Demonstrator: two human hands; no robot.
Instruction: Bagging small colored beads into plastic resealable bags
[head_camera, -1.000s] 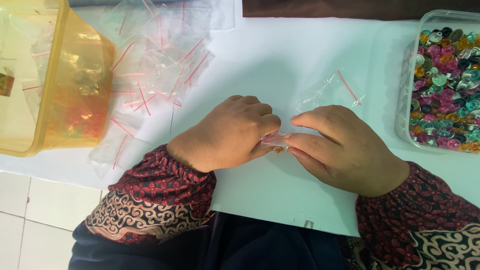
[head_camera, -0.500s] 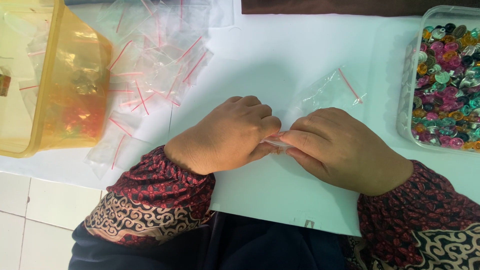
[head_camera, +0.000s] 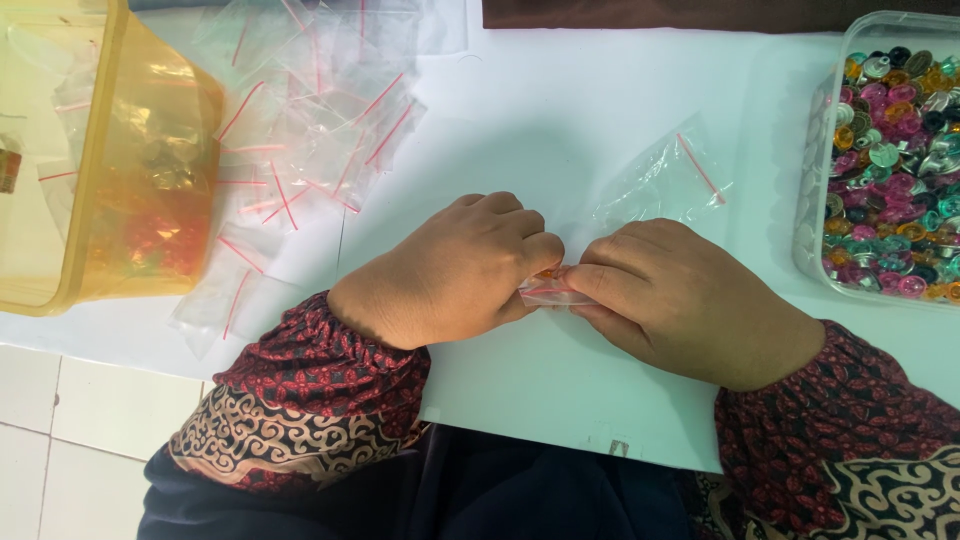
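Pouch (head_camera: 548, 291), small, clear plastic, red seal strip, mostly hidden; pinched between fingers of left hand (head_camera: 450, 272) and right hand (head_camera: 690, 300) on white counter (head_camera: 560, 120). Clear tub (head_camera: 815, 235) of coloured beads sits right of pouch; loose empty bags (head_camera: 300, 130) and amber bin (head_camera: 110, 170) left.

Small packing workstation: white table (head_camera: 600, 120), heap of clear zip bags (head_camera: 300, 140), clear tub of coloured beads (head_camera: 890, 170), amber bin (head_camera: 130, 190).
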